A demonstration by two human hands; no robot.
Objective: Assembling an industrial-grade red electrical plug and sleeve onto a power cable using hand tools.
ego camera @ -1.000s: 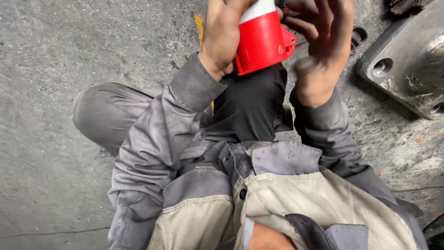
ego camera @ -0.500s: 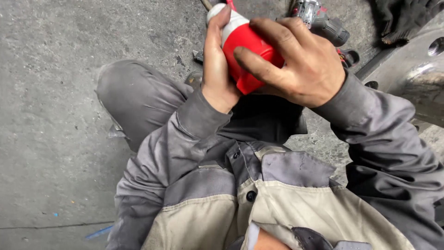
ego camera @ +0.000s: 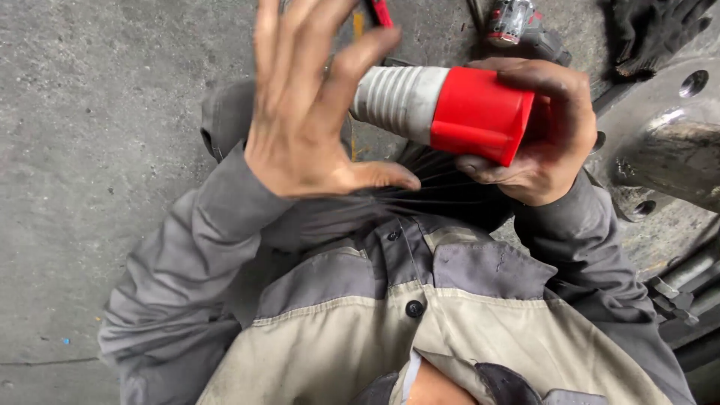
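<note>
My right hand (ego camera: 544, 139) grips a red plastic plug housing (ego camera: 480, 114) with a white ribbed sleeve (ego camera: 397, 101) pointing left, held in front of my chest. My left hand (ego camera: 307, 112) is raised beside the white end, palm toward me, fingers spread, and its fingertips lie over the sleeve's end. It holds nothing. Both hands are dirty, and grey sleeves cover both forearms.
I sit on a rough grey concrete floor (ego camera: 97, 112). A metal flange with bolt holes (ego camera: 660, 135) lies at the right. At the top lie a small red and silver tool (ego camera: 510, 22), a dark glove (ego camera: 652, 26) and a red handle (ego camera: 381, 11).
The plug has turned from upright to lying sideways. My left hand has let go of it and opened. My right hand now holds the red body alone.
</note>
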